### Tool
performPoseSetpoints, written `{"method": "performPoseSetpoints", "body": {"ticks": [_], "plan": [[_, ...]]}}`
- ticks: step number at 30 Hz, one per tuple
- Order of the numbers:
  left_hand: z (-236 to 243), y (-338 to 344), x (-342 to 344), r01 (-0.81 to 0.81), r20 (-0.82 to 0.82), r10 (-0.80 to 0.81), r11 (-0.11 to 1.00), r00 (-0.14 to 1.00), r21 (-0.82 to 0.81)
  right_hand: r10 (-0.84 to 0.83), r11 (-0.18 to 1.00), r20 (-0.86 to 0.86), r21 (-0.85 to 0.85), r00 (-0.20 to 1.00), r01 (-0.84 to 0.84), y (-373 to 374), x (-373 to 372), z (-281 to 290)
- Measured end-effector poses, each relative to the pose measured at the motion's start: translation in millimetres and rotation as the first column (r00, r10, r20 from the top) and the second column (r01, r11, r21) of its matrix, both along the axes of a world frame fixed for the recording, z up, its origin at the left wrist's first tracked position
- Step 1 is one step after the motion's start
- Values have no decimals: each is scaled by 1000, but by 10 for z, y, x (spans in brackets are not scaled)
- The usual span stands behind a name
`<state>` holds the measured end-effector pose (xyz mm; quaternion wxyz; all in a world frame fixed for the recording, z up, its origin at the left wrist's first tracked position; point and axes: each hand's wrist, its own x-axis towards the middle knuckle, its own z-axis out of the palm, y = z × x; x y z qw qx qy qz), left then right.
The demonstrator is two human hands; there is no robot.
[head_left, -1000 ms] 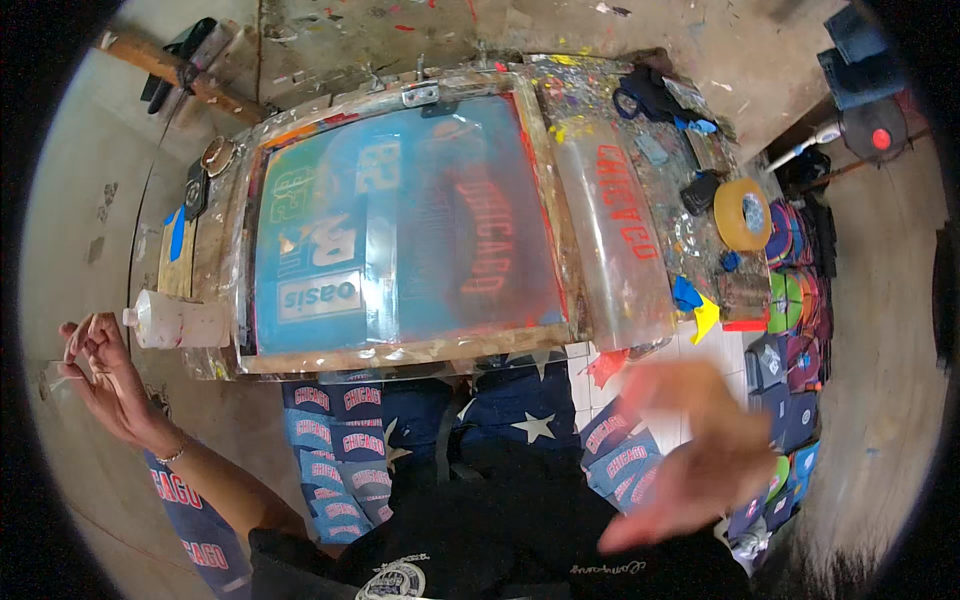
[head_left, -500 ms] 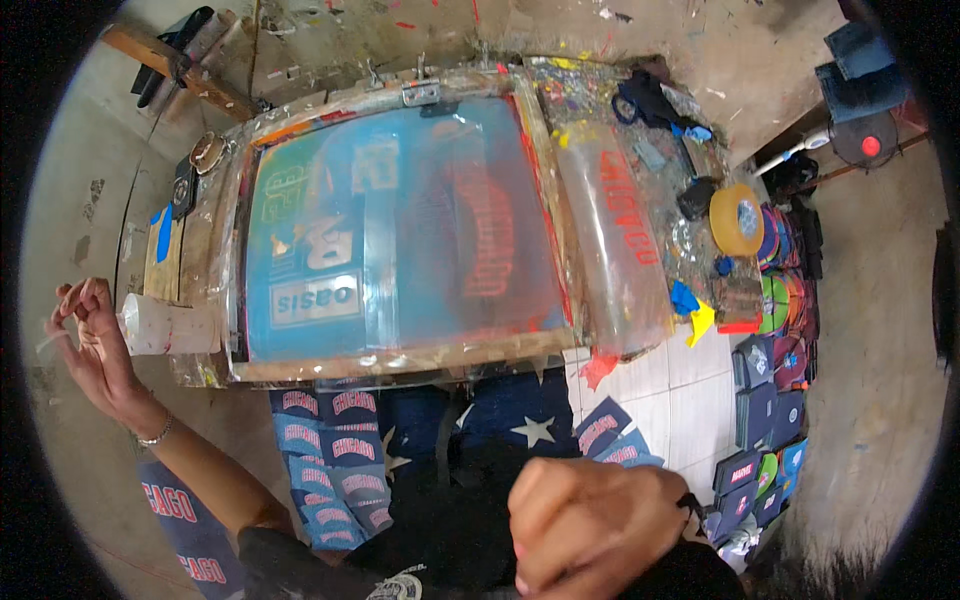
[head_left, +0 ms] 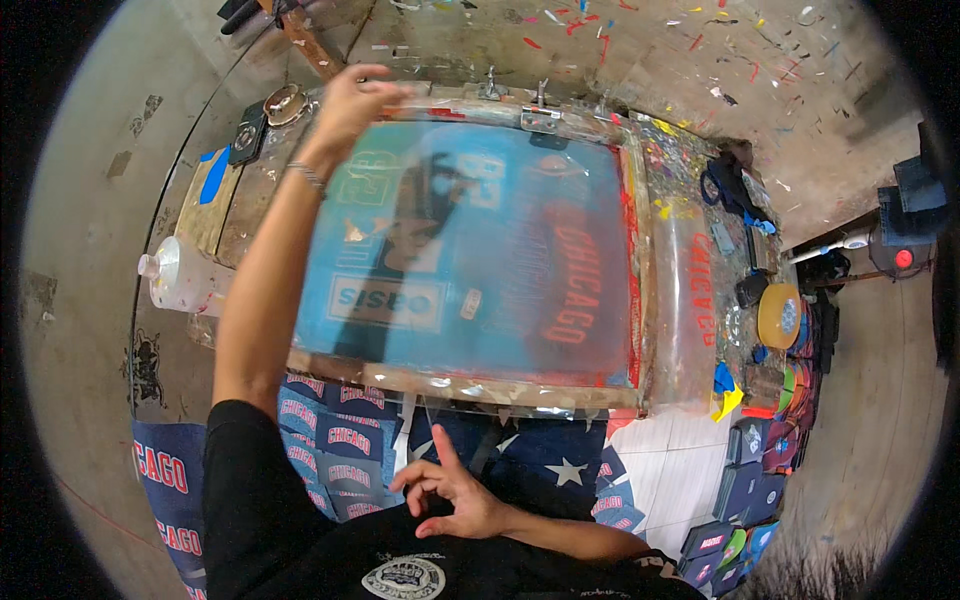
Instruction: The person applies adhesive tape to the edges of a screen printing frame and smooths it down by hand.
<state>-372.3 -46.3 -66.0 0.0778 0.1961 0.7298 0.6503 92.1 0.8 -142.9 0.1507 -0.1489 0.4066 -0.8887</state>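
Note:
A screen-printing frame (head_left: 440,372) with blue mesh and stencilled lettering lies flat on the worktable. My left hand (head_left: 355,105) reaches across to its far left corner, fingers stretched out to the right and slightly blurred; no held thing shows in them. The left arm's shadow falls over the mesh. Low in front of my body is my right hand (head_left: 455,495), its index finger pointing up and the thumb apart. Near that fingertip hangs a thin, clear streak, and I cannot tell what it is. A small pale patch (head_left: 470,303) lies on the mesh.
A white plastic jug (head_left: 190,277) stands at the left edge, with a phone (head_left: 247,135) beyond it. On the right are a clear film with red lettering (head_left: 685,300) and a tape roll (head_left: 780,315). Printed fabric pieces (head_left: 350,440) hang below the near edge.
My left hand has swung from beside the jug up to the frame's far left corner. My right hand, earlier curled close to the camera, is now lower, farther left, with fingers apart. The view has shifted.

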Motion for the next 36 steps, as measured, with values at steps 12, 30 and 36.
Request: {"method": "performPoseSetpoints", "body": {"ticks": [12,30,36], "plan": [[-1141,683,11,95,-44,-110,962,993,-254,-62,998,126,-16,990,65,-298,-93,-319],[-1236,655,148,-192,-423,-41,849,905,-493,-119,993,132,35,984,115,-333,-157,-307],[-1249,595,273,-284,-564,-160,734,810,-617,-116,992,142,56,983,109,-346,-142,-347]]}}
